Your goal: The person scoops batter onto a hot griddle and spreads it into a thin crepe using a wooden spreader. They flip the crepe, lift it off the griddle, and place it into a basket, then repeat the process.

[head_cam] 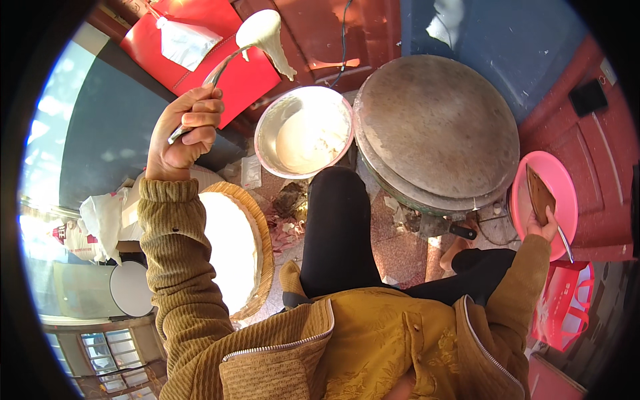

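Observation:
My left hand point(190, 125) is raised and grips the metal handle of a ladle point(222, 67). Pale batter point(259, 30) coats the ladle's bowl and hangs down from it in a thick strand. Below and to its right stands a pink-rimmed basin point(261, 142) with more batter in it, partly overexposed. My right hand point(542, 225) holds a thin brown scraper point(538, 192), seemingly wooden, over a pink plastic basin point(565, 185). A metal handle point(566, 244) sticks out beside that hand. Between the two basins sits a large round griddle point(440, 125), its flat top bare.
A round woven tray point(267, 255) with a glaring white surface lies left of my knee. A black handle point(462, 231) juts out below the griddle. A red sheet point(235, 95), a dark cable point(344, 40), a dark phone-like object point(588, 97) and a red bag point(555, 310) surround me.

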Action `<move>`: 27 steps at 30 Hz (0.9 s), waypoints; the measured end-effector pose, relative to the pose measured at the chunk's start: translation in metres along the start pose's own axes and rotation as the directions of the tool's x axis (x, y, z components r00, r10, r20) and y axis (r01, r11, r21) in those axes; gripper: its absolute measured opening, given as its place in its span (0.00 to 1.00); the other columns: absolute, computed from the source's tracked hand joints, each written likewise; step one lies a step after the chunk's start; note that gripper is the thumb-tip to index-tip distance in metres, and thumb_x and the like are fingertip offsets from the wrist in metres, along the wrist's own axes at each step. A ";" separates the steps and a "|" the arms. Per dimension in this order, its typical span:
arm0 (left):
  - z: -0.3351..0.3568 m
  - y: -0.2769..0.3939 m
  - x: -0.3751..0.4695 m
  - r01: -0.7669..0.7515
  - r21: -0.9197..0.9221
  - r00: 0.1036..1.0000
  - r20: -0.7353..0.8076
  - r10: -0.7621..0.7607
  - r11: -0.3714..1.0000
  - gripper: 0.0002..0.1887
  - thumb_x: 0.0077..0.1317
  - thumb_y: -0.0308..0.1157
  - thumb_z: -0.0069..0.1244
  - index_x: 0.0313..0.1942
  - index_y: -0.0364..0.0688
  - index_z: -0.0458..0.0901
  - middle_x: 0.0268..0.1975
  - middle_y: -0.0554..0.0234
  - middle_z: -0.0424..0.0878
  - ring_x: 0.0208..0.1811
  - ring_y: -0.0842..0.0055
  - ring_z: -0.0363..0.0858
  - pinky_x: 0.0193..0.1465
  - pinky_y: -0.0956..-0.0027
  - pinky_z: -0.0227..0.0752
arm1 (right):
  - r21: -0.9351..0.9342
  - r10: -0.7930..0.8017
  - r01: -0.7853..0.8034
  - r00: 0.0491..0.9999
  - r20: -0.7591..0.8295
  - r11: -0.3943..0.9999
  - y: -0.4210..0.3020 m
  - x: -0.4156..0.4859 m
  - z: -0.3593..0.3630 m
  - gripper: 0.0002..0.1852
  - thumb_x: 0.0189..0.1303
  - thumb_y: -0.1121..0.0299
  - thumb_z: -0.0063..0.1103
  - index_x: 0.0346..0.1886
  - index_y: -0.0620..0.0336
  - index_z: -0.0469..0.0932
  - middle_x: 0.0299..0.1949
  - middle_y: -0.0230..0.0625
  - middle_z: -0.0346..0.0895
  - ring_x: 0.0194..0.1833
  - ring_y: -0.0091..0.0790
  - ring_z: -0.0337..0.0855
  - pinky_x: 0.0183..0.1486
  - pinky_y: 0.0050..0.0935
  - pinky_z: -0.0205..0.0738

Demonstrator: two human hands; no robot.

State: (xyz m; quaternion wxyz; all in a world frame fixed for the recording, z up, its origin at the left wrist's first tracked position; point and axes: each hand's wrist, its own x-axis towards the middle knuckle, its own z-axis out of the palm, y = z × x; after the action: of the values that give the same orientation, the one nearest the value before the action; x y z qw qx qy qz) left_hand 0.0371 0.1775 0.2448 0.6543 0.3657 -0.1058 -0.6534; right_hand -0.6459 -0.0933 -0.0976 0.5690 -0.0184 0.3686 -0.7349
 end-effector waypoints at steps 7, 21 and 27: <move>0.004 0.002 0.024 0.164 0.036 0.986 0.026 -0.165 0.986 0.09 0.78 0.31 0.38 0.41 0.34 0.70 0.25 0.71 0.63 0.18 0.85 0.68 0.12 0.79 0.52 | 0.007 0.007 -0.007 0.999 0.031 1.000 0.001 -0.003 -0.001 0.24 0.56 0.86 0.60 0.58 0.67 0.76 0.57 0.46 0.79 0.60 0.49 0.78 0.63 0.49 0.75; 0.120 -0.081 0.140 0.278 0.328 0.920 0.179 -0.348 0.903 0.15 0.81 0.36 0.36 0.48 0.31 0.71 0.26 0.73 0.66 0.15 0.91 0.64 0.09 0.82 0.57 | 0.068 -0.140 0.140 0.990 -0.009 0.988 -0.012 -0.034 0.029 0.28 0.52 0.88 0.63 0.58 0.58 0.77 0.57 0.39 0.80 0.60 0.44 0.79 0.66 0.54 0.72; 0.154 -0.160 0.216 0.315 0.526 0.830 0.251 -0.498 0.790 0.09 0.76 0.33 0.44 0.41 0.35 0.73 0.22 0.79 0.62 0.16 0.93 0.59 0.11 0.84 0.48 | 0.093 -0.138 0.139 0.990 -0.013 0.986 -0.010 -0.025 0.029 0.27 0.52 0.87 0.64 0.58 0.57 0.77 0.55 0.34 0.81 0.57 0.39 0.80 0.65 0.44 0.73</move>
State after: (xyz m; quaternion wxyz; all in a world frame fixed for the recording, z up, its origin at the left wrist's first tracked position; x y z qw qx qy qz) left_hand -0.1551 -0.0566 0.1823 0.3554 0.3925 -0.2994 -0.7937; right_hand -0.6328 -0.0864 -0.0612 0.5155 -0.0150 0.3335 -0.7892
